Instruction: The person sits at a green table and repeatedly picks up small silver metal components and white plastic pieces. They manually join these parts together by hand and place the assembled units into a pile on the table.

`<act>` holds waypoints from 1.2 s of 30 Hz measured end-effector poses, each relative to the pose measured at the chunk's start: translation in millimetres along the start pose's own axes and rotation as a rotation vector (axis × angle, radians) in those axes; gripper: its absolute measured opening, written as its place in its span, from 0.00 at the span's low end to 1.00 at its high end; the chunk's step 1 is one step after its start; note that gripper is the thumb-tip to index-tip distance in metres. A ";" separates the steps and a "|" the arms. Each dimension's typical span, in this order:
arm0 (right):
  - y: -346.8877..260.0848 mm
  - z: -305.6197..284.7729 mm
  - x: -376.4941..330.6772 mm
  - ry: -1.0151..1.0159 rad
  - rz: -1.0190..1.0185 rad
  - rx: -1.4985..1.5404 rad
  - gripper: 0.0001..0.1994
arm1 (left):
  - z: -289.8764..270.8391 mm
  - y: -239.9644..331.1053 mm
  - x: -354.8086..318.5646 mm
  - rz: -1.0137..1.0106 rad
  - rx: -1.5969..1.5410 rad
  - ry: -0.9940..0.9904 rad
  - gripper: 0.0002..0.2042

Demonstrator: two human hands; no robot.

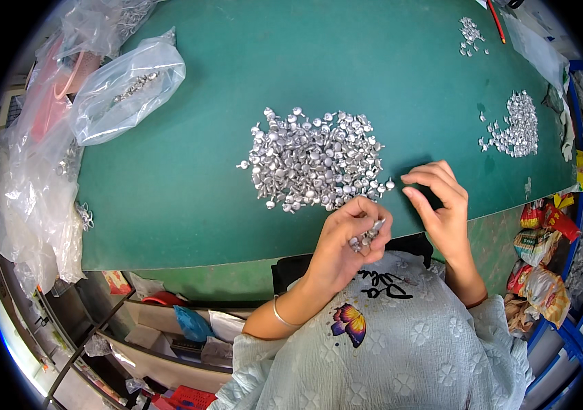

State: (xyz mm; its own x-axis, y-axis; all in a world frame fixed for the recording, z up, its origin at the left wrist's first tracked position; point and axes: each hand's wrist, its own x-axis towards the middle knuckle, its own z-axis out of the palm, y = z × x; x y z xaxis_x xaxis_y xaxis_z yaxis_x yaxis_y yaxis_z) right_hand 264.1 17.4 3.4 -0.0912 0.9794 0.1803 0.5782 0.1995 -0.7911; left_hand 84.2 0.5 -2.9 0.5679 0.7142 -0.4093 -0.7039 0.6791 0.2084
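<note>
A large heap of silver, round-headed metal rivets (315, 160) with short stems lies on the green tabletop (236, 61) before me. My left hand (354, 236), at the heap's near edge, has its fingers curled around several rivets (366, 236) that show in the palm. Just right of the heap is my right hand (442, 198), its thumb and forefinger curved with a gap between their tips. Nothing shows between them. One loose rivet (390, 184) lies close to those fingertips, apart from them.
Smaller piles of metal pieces lie to the right (520, 126) and at the far right (469, 34), near a red pencil-like stick (496, 20). At left are a clear plastic bag (130, 92) with metal pieces inside and a pink basket (76, 75). Snack packets (541, 246) hang at right.
</note>
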 end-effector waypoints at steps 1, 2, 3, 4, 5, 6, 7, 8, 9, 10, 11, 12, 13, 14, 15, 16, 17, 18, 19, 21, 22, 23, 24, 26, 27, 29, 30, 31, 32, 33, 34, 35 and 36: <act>0.9 1.7 0.0 -0.001 -0.005 -0.062 0.07 | 1.1 0.3 -0.6 -0.001 0.016 0.002 0.07; 3.1 4.1 -1.4 0.001 -0.051 -0.106 0.08 | 1.4 -0.5 -0.6 0.024 0.054 0.038 0.09; 2.1 6.2 -1.4 -0.010 -0.077 -0.162 0.08 | 2.0 -2.5 -0.3 0.049 0.092 0.077 0.10; -0.3 9.6 -0.8 -0.022 -0.103 -0.218 0.08 | 2.1 -3.9 -0.3 0.075 0.130 0.115 0.12; -1.5 12.0 -0.7 -0.033 -0.129 -0.275 0.09 | 0.9 -4.6 -0.4 0.056 0.150 0.121 0.12; 0.9 15.4 -2.0 -0.020 -0.150 -0.306 0.09 | -1.5 -5.0 -0.6 0.039 0.170 0.127 0.12; 2.0 15.7 -1.7 -0.004 -0.158 -0.297 0.09 | -2.9 -5.1 -0.9 0.022 0.190 0.132 0.12; 3.4 15.2 -1.1 0.011 -0.166 -0.288 0.09 | -2.4 -6.3 -0.6 0.044 0.201 0.138 0.11; 4.6 14.6 -0.9 0.026 -0.175 -0.277 0.09 | -1.5 -8.8 -0.1 0.068 0.212 0.144 0.11; 5.6 13.1 -1.3 0.016 -0.129 -0.174 0.08 | -1.1 -10.1 0.2 0.092 0.223 0.150 0.11; 6.8 11.1 -1.8 0.006 -0.083 -0.072 0.07 | -1.7 -10.3 0.1 0.117 0.240 0.157 0.10; 7.6 9.4 -2.5 -0.003 -0.036 0.027 0.06 | -2.7 -10.8 0.4 0.139 0.255 0.160 0.08; 6.7 8.5 -4.9 -0.012 0.068 0.206 0.05 | -3.2 -11.1 0.6 0.162 0.270 0.164 0.08; 4.4 7.6 -9.3 -0.021 0.173 0.384 0.04 | -1.6 -11.5 0.8 0.191 0.325 0.193 0.07; 2.6 6.7 -13.2 -0.031 0.278 0.563 0.03 | 1.4 -12.4 1.4 0.219 0.380 0.223 0.08; 1.2 4.9 -15.3 -0.064 0.335 0.706 0.02 | 3.4 -13.5 2.1 0.248 0.434 0.253 0.09; -2.2 4.1 -16.1 -0.079 0.381 0.789 0.03 | 3.0 -15.2 3.4 0.327 0.513 0.222 0.10; -6.3 3.7 -16.0 -0.092 0.427 0.873 0.03 | 1.7 -16.8 5.5 0.407 0.593 0.190 0.10; -9.0 3.0 -15.3 -0.106 0.473 0.957 0.03 | 1.0 -17.5 6.5 0.486 0.673 0.158 0.11; -10.4 1.0 -14.0 -0.137 0.511 1.036 0.04 | 3.6 -16.3 5.9 0.487 0.704 0.166 0.10; -10.5 0.2 -13.9 -0.152 0.531 1.076 0.05 | 4.5 -15.9 5.7 0.486 0.719 0.170 0.09; -9.9 -0.5 -14.3 -0.163 0.530 1.081 0.05 | 4.5 -15.4 5.8 0.501 0.727 0.158 0.08; -8.8 -1.3 -15.0 -0.175 0.529 1.086 0.05 | 4.1 -14.8 6.0 0.517 0.736 0.146 0.07; -9.1 -1.6 -15.4 -0.182 0.524 1.078 0.05 | 3.6 -14.4 5.9 0.533 0.744 0.134 0.06; -10.6 -1.3 -15.4 -0.177 0.521 1.064 0.05 | 3.0 -14.7 6.0 0.534 0.744 0.133 0.06; -13.2 -0.9 -14.9 -0.168 0.512 1.047 0.05 | 3.0 -14.9 5.9 0.533 0.742 0.136 0.07; -14.1 -0.6 -14.7 -0.163 0.506 1.043 0.04 | 3.2 -15.2 5.7 0.530 0.740 0.140 0.07; -14.7 -0.5 -14.5 -0.159 0.499 1.040 0.04 | 3.5 -15.2 5.6 0.528 0.739 0.144 0.07; -15.1 -0.7 -14.3 -0.158 0.485 1.025 0.04 | 3.9 -14.9 5.6 0.533 0.743 0.140 0.07; -15.1 -0.7 -14.2 -0.157 0.470 1.012 0.04 | 4.3 -14.4 5.6 0.538 0.748 0.137 0.07; -15.1 -0.7 -14.0 -0.157 0.454 0.998 0.04 | 4.3 -14.0 5.6 0.543 0.752 0.133 0.07; -15.3 -0.5 -13.7 -0.156 0.453 0.995 0.04 | 3.9 -13.8 5.7 0.542 0.755 0.132 0.07; -15.9 -0.3 -13.3 -0.155 0.450 0.992 0.04 | 3.7 -13.5 5.7 0.542 0.758 0.128 0.07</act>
State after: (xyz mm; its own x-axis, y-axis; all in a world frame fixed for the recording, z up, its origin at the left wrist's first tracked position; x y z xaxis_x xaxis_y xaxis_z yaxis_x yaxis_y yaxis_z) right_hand 256.4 1.2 13.8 -0.1769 0.9486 -0.2624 -0.3179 -0.3074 -0.8969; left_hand 98.5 -4.0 -4.8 0.1609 0.9717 -0.1727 -0.3673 0.2213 0.9034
